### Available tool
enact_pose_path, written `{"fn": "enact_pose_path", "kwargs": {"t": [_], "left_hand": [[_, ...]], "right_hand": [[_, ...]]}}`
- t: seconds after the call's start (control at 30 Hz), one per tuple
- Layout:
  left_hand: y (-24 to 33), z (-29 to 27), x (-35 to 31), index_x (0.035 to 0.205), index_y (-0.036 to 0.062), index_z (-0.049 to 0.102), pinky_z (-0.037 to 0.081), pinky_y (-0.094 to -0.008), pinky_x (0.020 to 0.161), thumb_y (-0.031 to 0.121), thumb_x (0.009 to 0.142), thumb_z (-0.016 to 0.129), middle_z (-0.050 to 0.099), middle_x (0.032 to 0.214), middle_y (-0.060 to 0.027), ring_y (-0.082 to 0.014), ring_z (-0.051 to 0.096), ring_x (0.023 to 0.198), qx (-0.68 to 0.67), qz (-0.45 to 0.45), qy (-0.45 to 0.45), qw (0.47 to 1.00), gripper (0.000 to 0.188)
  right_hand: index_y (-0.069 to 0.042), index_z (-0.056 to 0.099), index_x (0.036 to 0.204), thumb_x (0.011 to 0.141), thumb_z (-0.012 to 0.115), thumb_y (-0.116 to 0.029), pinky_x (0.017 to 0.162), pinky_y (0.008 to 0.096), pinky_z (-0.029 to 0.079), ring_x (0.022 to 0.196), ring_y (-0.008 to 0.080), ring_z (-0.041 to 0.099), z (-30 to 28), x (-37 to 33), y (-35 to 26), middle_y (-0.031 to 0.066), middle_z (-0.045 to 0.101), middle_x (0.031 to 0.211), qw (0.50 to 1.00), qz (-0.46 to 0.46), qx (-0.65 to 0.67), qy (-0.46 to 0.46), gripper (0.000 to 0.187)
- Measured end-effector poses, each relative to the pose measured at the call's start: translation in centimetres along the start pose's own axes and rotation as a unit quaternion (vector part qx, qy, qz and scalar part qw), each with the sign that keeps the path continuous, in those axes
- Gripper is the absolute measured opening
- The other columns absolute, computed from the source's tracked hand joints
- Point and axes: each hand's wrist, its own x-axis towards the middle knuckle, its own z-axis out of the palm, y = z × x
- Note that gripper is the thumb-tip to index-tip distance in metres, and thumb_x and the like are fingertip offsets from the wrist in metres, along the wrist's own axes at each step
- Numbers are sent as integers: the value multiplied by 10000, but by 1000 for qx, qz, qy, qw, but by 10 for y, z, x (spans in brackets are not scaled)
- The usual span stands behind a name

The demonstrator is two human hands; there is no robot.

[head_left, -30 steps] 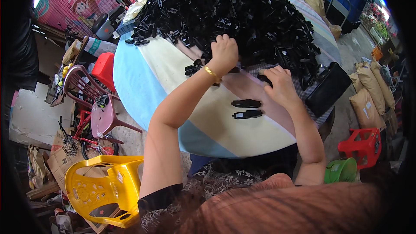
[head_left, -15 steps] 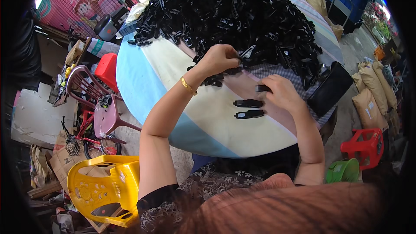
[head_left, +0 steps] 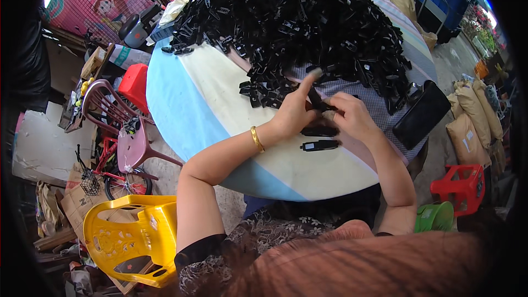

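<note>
My left hand (head_left: 295,113), with a gold bangle at the wrist, meets my right hand (head_left: 353,116) above the near middle of the round table. Between their fingers is a small, long black plastic piece (head_left: 315,99), gripped from both sides; the fingers hide part of it, and its exact kind is unclear. One left finger points up, away from the piece. Just below the hands lies a similar black piece (head_left: 320,131), partly covered. Nearer me rests another black piece (head_left: 320,145) with a pale patch. Beyond the hands spreads a large heap of such black pieces (head_left: 297,22).
A striped cloth (head_left: 203,104) covers the table. At its right edge lies a black case (head_left: 421,115). Around it stand a yellow chair (head_left: 132,236), a pink chair (head_left: 135,146), a red stool (head_left: 459,190), a green tub (head_left: 434,217) and brown sacks (head_left: 467,137).
My left hand has come from the heap toward me and to my right hand. The black piece that my right hand held is now between both hands.
</note>
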Motion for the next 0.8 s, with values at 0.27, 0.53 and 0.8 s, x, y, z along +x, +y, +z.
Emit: {"fn": "enact_pose_path", "kwargs": {"t": [0.27,0.53,0.8], "left_hand": [[-27,-10,-3,854,45,655,434,-350,853,93,622,758,536,969,-120,-287,513,917,283,196,78,936,258],[-28,-22,-6,837,4,662,477,-355,711,55,656,716,581,818,-121,-299,579,786,187,131,-6,973,195],[-29,-16,-7,822,6,676,481,-333,651,56,647,717,588,770,-122,-261,595,720,175,142,-25,974,187]], "right_hand": [[24,640,931,669,614,54,657,317,474,769,255,573,-1,1,2,108,589,858,998,7,-40,41,265],[10,657,779,628,608,37,675,348,463,776,260,537,-4,-2,6,89,584,771,988,-77,-133,4,161],[9,642,737,607,616,25,658,362,458,746,267,528,12,10,4,87,575,734,991,-119,-55,-21,133]]}}
